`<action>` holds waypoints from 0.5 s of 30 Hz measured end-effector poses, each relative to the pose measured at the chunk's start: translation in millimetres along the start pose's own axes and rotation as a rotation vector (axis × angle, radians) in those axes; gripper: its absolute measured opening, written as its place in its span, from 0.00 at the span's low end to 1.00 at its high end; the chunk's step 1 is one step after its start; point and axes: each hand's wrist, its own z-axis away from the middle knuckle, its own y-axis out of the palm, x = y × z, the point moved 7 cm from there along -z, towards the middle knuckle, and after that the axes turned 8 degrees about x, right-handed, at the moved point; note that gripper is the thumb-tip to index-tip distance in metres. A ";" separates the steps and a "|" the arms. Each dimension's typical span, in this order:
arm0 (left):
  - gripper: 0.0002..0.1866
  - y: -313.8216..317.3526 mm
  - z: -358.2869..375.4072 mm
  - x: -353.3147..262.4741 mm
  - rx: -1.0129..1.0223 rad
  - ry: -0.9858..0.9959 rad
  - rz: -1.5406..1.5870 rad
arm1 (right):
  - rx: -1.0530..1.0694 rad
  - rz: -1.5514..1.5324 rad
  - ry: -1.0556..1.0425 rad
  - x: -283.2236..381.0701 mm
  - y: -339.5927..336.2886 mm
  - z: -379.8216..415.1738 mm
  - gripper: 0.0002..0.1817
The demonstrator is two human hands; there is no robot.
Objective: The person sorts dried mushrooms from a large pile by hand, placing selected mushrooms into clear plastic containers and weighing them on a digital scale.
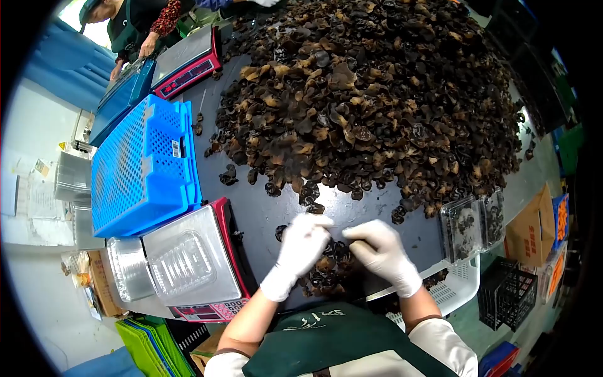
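Dark brown wood ear mushrooms (377,107) lie in a big heap on the grey table (260,213). A smaller pile of wood ear mushrooms (330,270) sits near the front edge, close to my apron. My left hand (303,246), in a white glove, is over the left side of this small pile with its fingers curled together. On the right side, my right hand (380,251), also gloved, has its fingers bent inward toward the left hand. Whether either hand pinches a piece is too small to make out.
Left stands a scale (195,257) bearing a clear plastic tray, beyond it an upturned blue crate (141,166) and another scale (188,60). Clear clamshell boxes (461,229) and a white basket (461,286) are at right. A co-worker (135,28) stands far left.
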 end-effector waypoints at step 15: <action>0.13 7.1 -38.0 47.0 -0.041 0.167 -0.644 | -0.368 0.637 0.062 -110.6 0.0 -43.2 0.33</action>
